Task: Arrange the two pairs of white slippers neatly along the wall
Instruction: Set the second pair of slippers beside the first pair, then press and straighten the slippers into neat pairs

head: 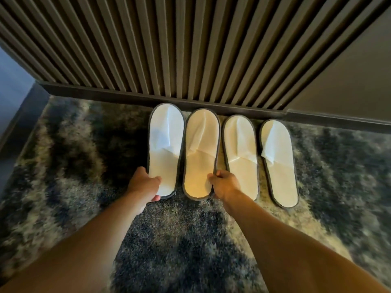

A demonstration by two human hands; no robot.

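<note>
Several white slippers with grey edging lie side by side on the carpet, toes at the skirting board of the slatted wall (169,49). My left hand (146,183) grips the heel of the leftmost slipper (165,142), thumb on its insole. My right hand (224,183) pinches the right heel edge of the second slipper (201,149). The third slipper (240,149) lies just right of that hand, its heel partly hidden behind it. The fourth slipper (277,157) lies apart at the right, untouched.
A mottled dark blue and grey carpet (74,166) covers the floor. A dark skirting board (211,103) runs along the base of the wall. A plain grey wall panel (349,81) stands at the right.
</note>
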